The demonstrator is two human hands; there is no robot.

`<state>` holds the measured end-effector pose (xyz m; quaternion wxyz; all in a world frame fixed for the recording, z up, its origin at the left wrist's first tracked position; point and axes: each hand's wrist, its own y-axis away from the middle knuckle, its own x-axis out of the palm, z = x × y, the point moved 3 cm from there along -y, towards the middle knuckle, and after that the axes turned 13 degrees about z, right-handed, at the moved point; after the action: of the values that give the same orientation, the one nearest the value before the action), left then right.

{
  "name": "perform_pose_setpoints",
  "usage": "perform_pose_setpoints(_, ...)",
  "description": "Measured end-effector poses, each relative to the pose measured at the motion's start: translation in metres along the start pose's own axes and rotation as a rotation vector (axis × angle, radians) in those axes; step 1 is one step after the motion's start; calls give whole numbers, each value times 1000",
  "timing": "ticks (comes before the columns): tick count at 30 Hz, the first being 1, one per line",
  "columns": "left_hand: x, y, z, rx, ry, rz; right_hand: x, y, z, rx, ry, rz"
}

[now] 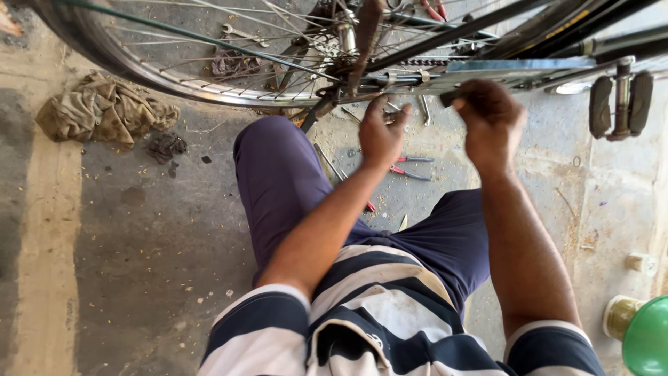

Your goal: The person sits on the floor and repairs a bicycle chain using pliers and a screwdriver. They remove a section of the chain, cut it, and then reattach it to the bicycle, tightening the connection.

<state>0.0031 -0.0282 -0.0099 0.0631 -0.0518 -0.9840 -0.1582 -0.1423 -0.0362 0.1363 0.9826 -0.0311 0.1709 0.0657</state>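
From my seat I see my left hand (379, 132) half-curled, fingers apart, its fingertips at the rear axle end (351, 87) of the bicycle wheel (181, 69), gripping nothing I can make out. My right hand (490, 118) is clamped on a dark tool handle (449, 97) just beside the chain guard (501, 69), which runs left-right beyond both hands. Red-handled pliers (410, 167) lie on the floor (139, 230) below.

A single head-worn camera looks steeply down from above the person's chest, facing forward over the knees; it sits close, so the bicycle wheel (209, 63) crosses the top edge and the concrete floor (139, 230) fills the rest.
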Motion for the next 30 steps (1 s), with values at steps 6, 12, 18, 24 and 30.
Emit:
perform_pose_setpoints(6,4,8,-11,592,-257,-470,12,-16,38,-206,480,-16)
perform_pose_setpoints(12,12,-14,-2,528,-248,-431,35,-54,35,-288,563,113)
perform_pose_setpoints(18,12,-46,15,449,-83,-310,54,-70,31,-273,612,266)
perform_pose_setpoints(24,13,-55,19,337,24,-215,53,-81,30,-321,893,302)
perform_pose_setpoints(30,14,-66,19,297,-272,-276,46,-82,27,-362,1076,310)
